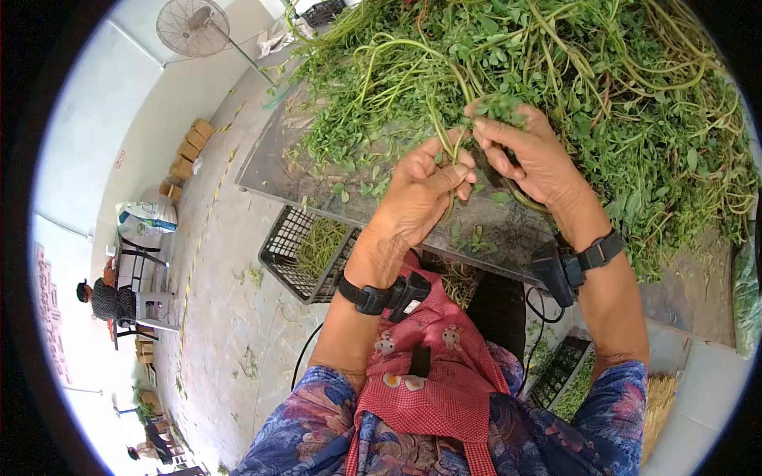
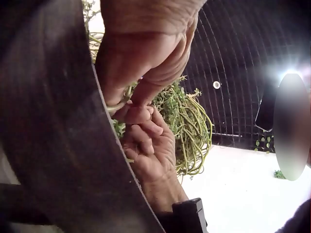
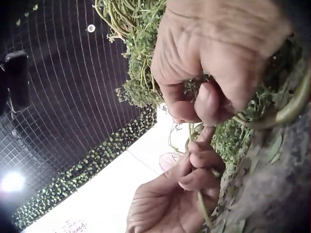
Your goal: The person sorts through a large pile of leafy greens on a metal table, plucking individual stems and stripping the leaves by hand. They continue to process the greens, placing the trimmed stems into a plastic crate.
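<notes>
Over the near edge of the table, my left hand (image 1: 425, 186) grips long green plant stems (image 1: 439, 127) between thumb and fingers. Close beside it my right hand (image 1: 524, 155) pinches a leafy sprig (image 1: 502, 109) at the stems, thumb against fingers. The two hands' fingertips almost meet. In the right wrist view a thick stem (image 3: 291, 109) runs beneath the right hand, and a thin stem (image 3: 203, 208) crosses the left palm. A big heap of small-leaved greens (image 1: 635, 159) lies just beyond both hands.
Scattered leaves lie on the dark table (image 1: 274, 170). Below its edge stands a black crate (image 1: 305, 293) with stripped stems inside; another crate (image 1: 559, 373) is at the lower right. A fan (image 1: 194, 28), cardboard boxes (image 1: 190, 147) and a seated person (image 1: 115, 301) are off left.
</notes>
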